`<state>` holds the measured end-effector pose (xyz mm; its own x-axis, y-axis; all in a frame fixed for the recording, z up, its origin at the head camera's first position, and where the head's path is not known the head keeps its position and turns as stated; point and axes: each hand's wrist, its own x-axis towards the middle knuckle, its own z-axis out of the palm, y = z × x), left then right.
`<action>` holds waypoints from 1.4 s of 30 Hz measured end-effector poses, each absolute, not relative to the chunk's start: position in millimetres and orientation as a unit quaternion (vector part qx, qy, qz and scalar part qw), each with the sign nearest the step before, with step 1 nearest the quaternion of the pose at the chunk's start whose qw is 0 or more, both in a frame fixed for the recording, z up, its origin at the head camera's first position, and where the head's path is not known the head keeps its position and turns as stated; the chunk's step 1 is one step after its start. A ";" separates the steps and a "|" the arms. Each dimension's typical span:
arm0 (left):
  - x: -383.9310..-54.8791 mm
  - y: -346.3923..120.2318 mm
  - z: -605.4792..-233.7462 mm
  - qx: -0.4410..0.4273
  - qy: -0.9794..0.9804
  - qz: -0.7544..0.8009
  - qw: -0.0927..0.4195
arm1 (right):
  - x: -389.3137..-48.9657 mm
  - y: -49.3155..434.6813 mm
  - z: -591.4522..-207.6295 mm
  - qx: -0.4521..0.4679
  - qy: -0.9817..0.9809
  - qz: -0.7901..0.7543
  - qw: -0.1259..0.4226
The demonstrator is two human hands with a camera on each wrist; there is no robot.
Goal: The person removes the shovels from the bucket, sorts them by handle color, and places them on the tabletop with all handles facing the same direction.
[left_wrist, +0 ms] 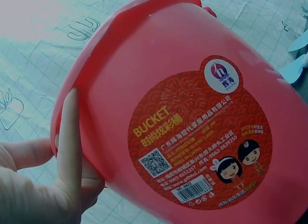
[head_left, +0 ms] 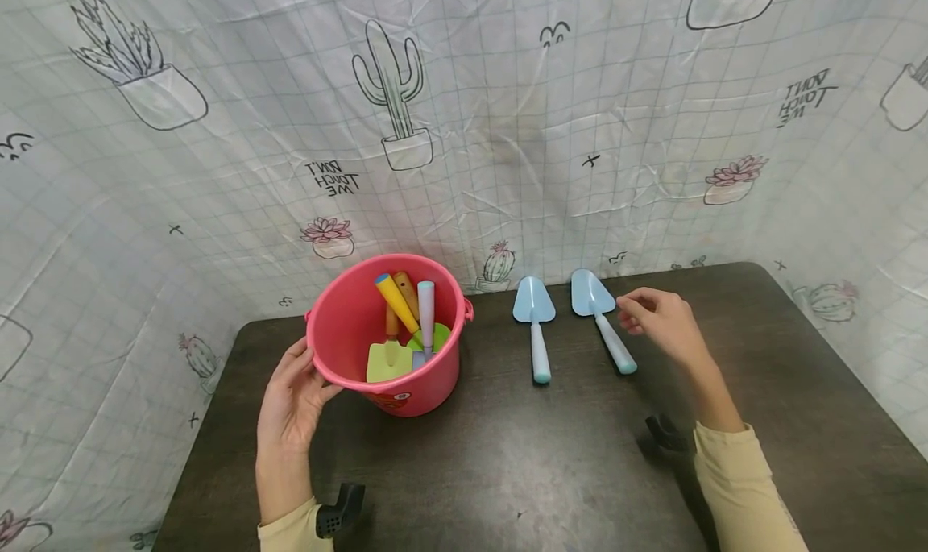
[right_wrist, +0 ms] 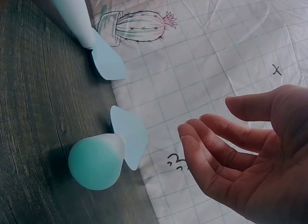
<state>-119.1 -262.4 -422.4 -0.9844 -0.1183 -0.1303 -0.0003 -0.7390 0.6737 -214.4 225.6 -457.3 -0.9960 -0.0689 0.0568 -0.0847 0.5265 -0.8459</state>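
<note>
The left grip [head_left: 290,407] holds the rim of the pink bucket [head_left: 428,389], maybe to keep it still on the counter [head_left: 507,471]. Little tools [head_left: 389,363] lean inside. The right grip [head_left: 663,326], loose, holds nothing, just beside two blue shovels [head_left: 606,329] lying flat.

Bucket [head_left: 438,383] label [left_wrist: 199,132] reads "BUCKET"; cloth [head_left: 493,165], mirrored, "DON'T TOUCH ME".
</note>
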 end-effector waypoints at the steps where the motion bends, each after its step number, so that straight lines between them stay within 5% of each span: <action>1: -119.2 -262.2 -422.2 0.082 -0.360 -0.929 0.032 | -214.5 225.8 -457.3 0.044 -0.874 0.484 0.007; 42: -118.3 -262.3 -421.8 0.071 -0.362 -0.929 0.038 | -204.4 200.8 -427.7 0.081 -0.843 0.531 -0.001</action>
